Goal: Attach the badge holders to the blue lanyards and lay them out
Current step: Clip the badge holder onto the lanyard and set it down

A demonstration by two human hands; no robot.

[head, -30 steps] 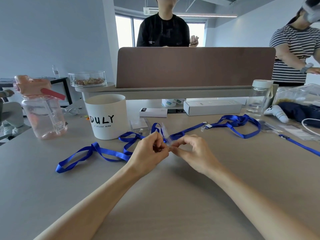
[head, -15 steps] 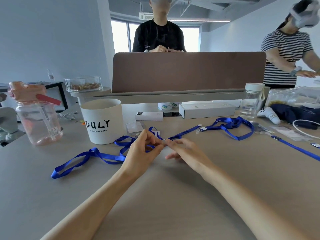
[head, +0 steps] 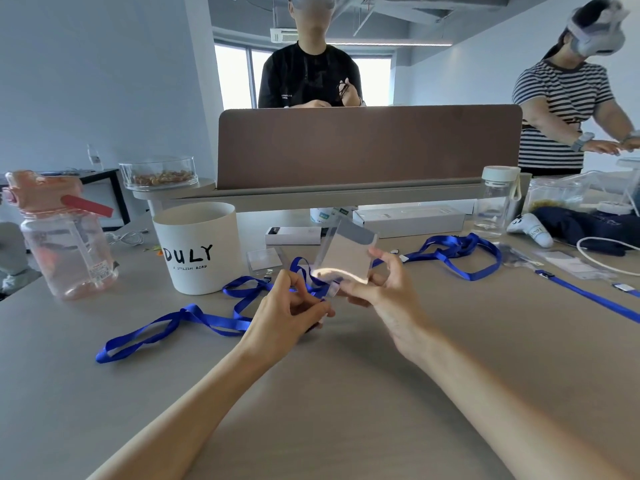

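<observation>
Our right hand [head: 381,289] is pinching a clear badge holder [head: 344,256] upright above the table [head: 346,393], while our left hand [head: 287,313] is closing its fingertips on the blue lanyard [head: 207,317] end just beside it.

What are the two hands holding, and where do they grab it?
The right hand holds the clear badge holder by its lower edge. The left hand pinches the blue lanyard at its clip end.
</observation>
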